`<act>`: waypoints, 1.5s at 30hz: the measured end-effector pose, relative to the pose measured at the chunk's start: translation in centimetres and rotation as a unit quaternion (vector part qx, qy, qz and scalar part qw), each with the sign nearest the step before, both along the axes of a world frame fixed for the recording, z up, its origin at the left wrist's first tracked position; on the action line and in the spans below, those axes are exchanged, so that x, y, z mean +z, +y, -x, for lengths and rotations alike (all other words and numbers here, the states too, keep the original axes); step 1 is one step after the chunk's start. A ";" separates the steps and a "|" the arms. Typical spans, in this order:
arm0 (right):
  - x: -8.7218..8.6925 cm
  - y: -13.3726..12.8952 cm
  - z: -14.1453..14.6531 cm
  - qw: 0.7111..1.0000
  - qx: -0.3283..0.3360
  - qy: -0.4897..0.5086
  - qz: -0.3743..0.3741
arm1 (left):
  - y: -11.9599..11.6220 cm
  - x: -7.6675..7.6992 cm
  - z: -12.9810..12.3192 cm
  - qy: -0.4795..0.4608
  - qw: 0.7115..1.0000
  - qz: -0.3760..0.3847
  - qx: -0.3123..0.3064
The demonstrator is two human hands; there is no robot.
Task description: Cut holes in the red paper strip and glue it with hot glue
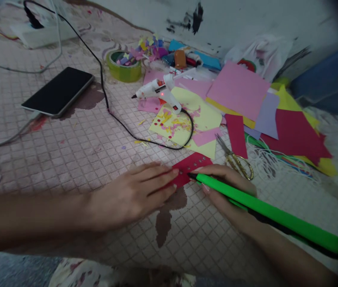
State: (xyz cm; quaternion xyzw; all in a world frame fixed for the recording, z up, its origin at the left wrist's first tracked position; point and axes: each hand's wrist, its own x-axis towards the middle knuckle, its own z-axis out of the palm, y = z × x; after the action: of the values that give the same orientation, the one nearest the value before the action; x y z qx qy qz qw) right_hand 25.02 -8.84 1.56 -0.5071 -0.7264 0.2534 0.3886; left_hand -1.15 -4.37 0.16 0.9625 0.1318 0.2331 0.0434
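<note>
Feeding power: white socket block (48,36) at the far left corner of the cloth (52,159), black plug (34,20) seated in it; the cord (107,101) reaches the glue gun (158,89).
Phone (57,91): screen up toward the cloth's left edge, cable (16,135) at its near end, probably charging.
Left hand (124,199): laid flat, grasping nothing, fingertips on the red strip (191,161), likely to stop it sliding.
Tape roll (125,73): toward the far edge, purple and pink scraps apparently inside its ring.
Glue gun: nozzle facing left, red light lit, resting over papers that perhaps shield the cloth.
Yellow sheet (209,113): tray-like, bearing loose scraps and red dots.
Red strip: flat between the hands, toward the cloth's near edge; its row of marks may be dots or holes.
Right hand (242,220): curled round a green pen (270,209) close to its tip, presumably for control; the tip is at the strip.
Scissors (230,156): just beyond the right hand, blades pointing away.
Plastic bag (272,52): crumpled by the far right corner; contents unclear.
</note>
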 end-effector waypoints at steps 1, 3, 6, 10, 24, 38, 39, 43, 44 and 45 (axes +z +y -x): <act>-0.2 0.1 0.0 1.000 -0.001 0.005 -0.003 | -0.4 0.1 0.0 0.010 1.000 -0.009 -0.010; -0.6 0.6 0.2 1.000 0.011 0.013 -0.007 | -1.2 0.2 -0.1 -0.004 1.000 -0.019 -0.017; -0.9 1.5 0.4 0.998 0.062 0.015 -0.002 | -1.8 -0.1 -0.4 -0.019 1.000 -0.017 -0.017; -0.5 2.8 0.7 0.993 0.113 0.001 0.014 | -1.7 -0.5 -0.6 -0.033 0.999 -0.018 -0.018; -0.8 3.1 0.6 0.993 0.115 -0.007 0.025 | -1.7 -0.5 -0.7 -0.045 0.999 0.009 -0.014; -0.4 3.2 0.9 0.993 0.115 -0.001 0.035 | -1.6 -0.4 -0.6 -0.023 1.000 0.001 -0.013; -0.5 3.2 0.8 0.992 0.118 0.000 0.039 | -1.6 -0.3 -0.6 -0.023 1.000 0.001 -0.014; -0.8 3.2 0.3 0.987 0.146 0.009 0.066 | -1.6 -0.3 -0.5 -0.021 1.000 0.002 -0.021; -0.8 3.2 0.2 0.986 0.148 0.009 0.070 | -1.6 -0.3 -0.5 -0.021 1.000 0.001 -0.021; -0.8 3.3 0.1 0.986 0.149 0.008 0.072 | -1.6 -0.3 -0.5 -0.023 1.000 0.001 -0.021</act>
State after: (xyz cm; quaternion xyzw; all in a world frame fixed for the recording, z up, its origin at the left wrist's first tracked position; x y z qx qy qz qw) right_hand 24.89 -5.59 0.77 -0.4176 -0.7709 0.3642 0.3144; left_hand -0.63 -5.97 -0.14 0.9595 0.1107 0.2536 0.0527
